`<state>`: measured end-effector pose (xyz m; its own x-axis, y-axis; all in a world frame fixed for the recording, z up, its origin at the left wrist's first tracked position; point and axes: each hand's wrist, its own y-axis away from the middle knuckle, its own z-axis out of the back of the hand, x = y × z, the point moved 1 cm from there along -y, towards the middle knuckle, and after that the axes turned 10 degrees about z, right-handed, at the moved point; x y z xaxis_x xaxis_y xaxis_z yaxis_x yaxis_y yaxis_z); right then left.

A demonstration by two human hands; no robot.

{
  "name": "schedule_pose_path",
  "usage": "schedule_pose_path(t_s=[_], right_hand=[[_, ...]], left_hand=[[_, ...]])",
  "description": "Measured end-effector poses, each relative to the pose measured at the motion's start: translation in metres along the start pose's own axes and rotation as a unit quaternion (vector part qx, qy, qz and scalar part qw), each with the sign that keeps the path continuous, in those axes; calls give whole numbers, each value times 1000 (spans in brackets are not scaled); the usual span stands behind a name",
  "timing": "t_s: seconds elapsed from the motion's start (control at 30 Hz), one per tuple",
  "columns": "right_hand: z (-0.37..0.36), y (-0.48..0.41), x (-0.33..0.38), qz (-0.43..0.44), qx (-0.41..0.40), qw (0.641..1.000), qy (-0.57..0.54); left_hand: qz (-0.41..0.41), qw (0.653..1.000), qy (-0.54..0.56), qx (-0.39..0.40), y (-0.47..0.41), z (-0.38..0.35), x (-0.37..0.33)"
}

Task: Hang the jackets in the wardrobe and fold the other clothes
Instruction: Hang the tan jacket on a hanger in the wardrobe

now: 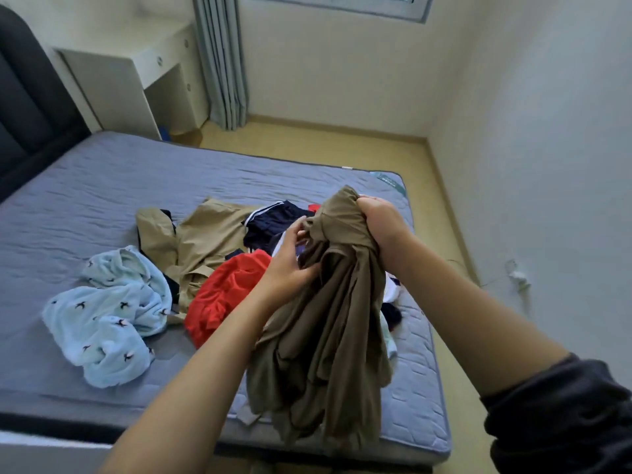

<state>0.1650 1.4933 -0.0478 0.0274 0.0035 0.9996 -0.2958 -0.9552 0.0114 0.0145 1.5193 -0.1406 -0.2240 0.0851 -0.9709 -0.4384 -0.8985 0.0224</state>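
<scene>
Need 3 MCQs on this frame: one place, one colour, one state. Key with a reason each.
1. Where is the red garment?
A) on the floor
B) on the bed, left of the brown garment
C) on the desk

2. What colour is the bird-print garment?
A) yellow
B) black
C) light blue

3. What is the right hand doing?
A) gripping the brown garment's top
B) lying flat on the bed
C) holding a hanger

Key:
1 B, it lies on the bed beside the held cloth.
2 C, it is pale blue with small dark birds.
3 A, its fingers are curled round the bunched top.
</scene>
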Motion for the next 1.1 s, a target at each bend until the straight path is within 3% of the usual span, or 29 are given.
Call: schedule_pose_path(t_s=[0.1,0.23,0.3,0.37,0.43,0.5,0.63,0.73,0.83,0.9,1.0,1.03,1.1], right_hand=[[14,-3,18,40,1,999,14],[43,-7,29,67,-3,992,108],[54,-7,27,56,32,981,184],[58,-5,26,30,130,954,267],[51,-1,27,16,249,937,244],[33,0,27,54,279,931,229],[7,-12,30,158,126,942,267],[8,-20,39,142,34,974,176],[0,-25,45,101,22,992,67],[-11,-30,48,74,19,997,11],[-21,-36,61,52,-13,998,-37],[-22,-38,64,48,-17,997,-51],[-24,-40,70,47,-15,997,-64]], left_hand=[[-7,996,-26,-86,-5,-6,-8],[-12,977,97,-188,-17,19,-50],[-34,973,122,-190,-24,33,-86],[-62,976,117,-171,-29,38,-121],[-70,986,74,-133,-33,35,-149],[-59,992,30,-109,-35,29,-166],[-62,990,-18,-125,-40,34,-170],[-80,963,-170,-195,-43,65,-148],[-38,940,-274,-200,-37,81,-114],[-35,935,-278,-216,-27,75,-92],[-114,925,-220,-289,-5,64,-70],[-146,932,-194,-270,2,60,-65],[-170,962,-147,-152,14,48,-58]])
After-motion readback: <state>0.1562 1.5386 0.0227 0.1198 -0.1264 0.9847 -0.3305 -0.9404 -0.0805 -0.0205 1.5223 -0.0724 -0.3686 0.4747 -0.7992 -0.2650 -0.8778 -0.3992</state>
